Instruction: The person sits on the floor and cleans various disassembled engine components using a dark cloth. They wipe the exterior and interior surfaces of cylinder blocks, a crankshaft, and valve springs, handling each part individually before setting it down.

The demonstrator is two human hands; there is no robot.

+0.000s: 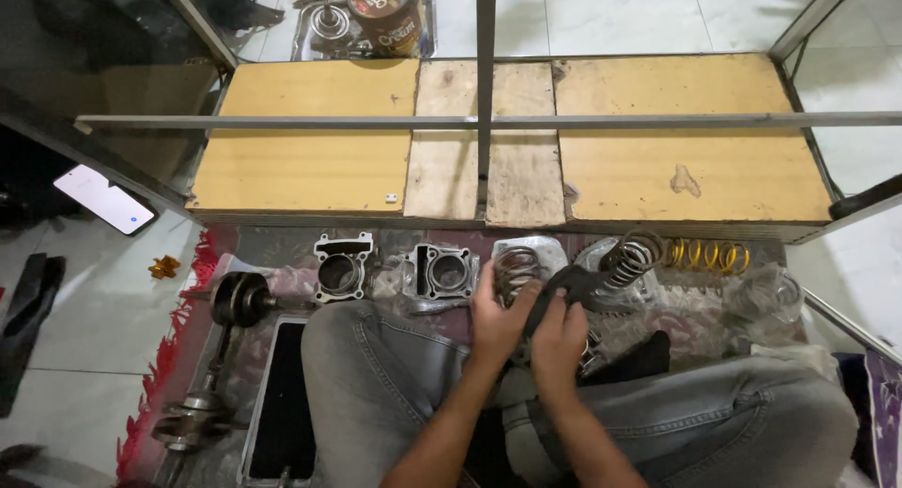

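Between both hands (526, 324), dark part (554, 291) lengthwise up-right

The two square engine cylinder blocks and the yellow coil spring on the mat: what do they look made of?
Two square cylinder blocks: likely cast aluminium, going by the dull grey, matte, ribbed surfaces. Yellow coil spring: probably steel wire, painted glossy yellow.

Head-worn camera, looking steeply down, close over lap
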